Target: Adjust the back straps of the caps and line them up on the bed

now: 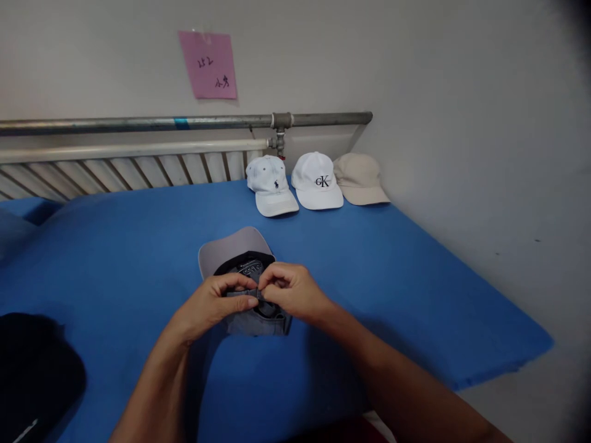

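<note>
A grey cap (233, 246) lies upside down on the blue cloth (392, 277), its brim pointing away from me and its dark inside facing up. My left hand (217, 304) and my right hand (289, 289) meet over the back of the cap. Both pinch the cap's rear strap between thumb and fingers, fingertips almost touching. The strap itself is mostly hidden under my fingers.
Three caps stand in a row at the far edge: a white one with a small logo (271, 184), a white one with black letters (317, 181) and a beige one (360, 178). A dark cap (37, 369) lies at the near left. A metal pipe (184, 122) and a pink note (209, 64) are on the wall.
</note>
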`<state>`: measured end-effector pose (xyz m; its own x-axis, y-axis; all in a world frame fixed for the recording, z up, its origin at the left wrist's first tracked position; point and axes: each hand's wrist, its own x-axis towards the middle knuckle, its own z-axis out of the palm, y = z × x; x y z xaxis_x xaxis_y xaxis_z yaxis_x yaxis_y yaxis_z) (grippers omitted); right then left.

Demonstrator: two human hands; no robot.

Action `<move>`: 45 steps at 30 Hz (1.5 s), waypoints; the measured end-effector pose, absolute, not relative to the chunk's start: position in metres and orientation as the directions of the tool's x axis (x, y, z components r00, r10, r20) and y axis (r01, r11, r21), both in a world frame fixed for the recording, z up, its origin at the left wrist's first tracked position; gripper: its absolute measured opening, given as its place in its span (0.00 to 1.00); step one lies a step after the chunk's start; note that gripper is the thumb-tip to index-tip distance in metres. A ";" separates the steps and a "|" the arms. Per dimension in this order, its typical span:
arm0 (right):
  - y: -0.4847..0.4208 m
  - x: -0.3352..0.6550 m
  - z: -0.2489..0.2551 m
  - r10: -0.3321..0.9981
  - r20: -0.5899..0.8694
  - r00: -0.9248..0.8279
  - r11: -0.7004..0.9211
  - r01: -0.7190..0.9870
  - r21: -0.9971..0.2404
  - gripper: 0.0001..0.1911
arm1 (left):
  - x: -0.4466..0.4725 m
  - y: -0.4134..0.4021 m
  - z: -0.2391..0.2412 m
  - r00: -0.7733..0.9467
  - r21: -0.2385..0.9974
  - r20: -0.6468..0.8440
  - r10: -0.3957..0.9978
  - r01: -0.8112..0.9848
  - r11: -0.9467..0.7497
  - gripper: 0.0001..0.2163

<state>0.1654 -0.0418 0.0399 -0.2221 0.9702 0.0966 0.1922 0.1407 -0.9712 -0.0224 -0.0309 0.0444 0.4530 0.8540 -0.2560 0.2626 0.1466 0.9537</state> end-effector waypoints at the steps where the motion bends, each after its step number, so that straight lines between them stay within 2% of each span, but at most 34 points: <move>1: -0.041 0.166 0.040 0.968 0.099 -0.232 0.147 0.199 -0.969 0.07 | -0.022 -0.031 0.045 0.451 0.954 -0.257 0.855 0.261 0.149 0.12; 8: -0.043 0.167 0.036 0.949 0.216 -0.228 0.280 0.304 -0.910 0.06 | -0.020 -0.030 0.046 0.445 0.958 -0.226 0.867 0.265 0.114 0.11; 12: -0.044 0.166 0.036 0.949 0.241 -0.205 0.292 0.277 -0.915 0.05 | -0.019 -0.031 0.046 0.427 0.955 -0.223 0.876 0.278 0.108 0.12; 15: -0.044 0.165 0.039 0.974 0.146 -0.173 0.174 0.162 -0.971 0.06 | -0.019 -0.031 0.046 0.419 0.955 -0.220 0.881 0.275 0.108 0.12; 20: -0.042 0.166 0.043 0.954 -0.160 -0.254 -0.164 0.004 -0.986 0.03 | -0.021 -0.031 0.044 0.419 0.953 -0.231 0.878 0.279 0.117 0.14; 32: -0.037 0.176 0.047 0.882 -0.252 -0.399 -0.272 0.006 -0.962 0.03 | -0.016 -0.035 0.050 0.456 0.951 -0.197 0.868 0.303 0.057 0.10; 41: -0.036 0.176 0.044 0.898 -0.167 -0.407 -0.209 -0.060 -0.976 0.04 | -0.017 -0.035 0.048 0.458 0.953 -0.197 0.867 0.296 0.061 0.10; 45: -0.038 0.176 0.045 0.915 -0.093 -0.392 -0.108 -0.017 -0.994 0.10 | -0.019 -0.032 0.047 0.405 0.964 -0.206 0.891 0.242 0.113 0.10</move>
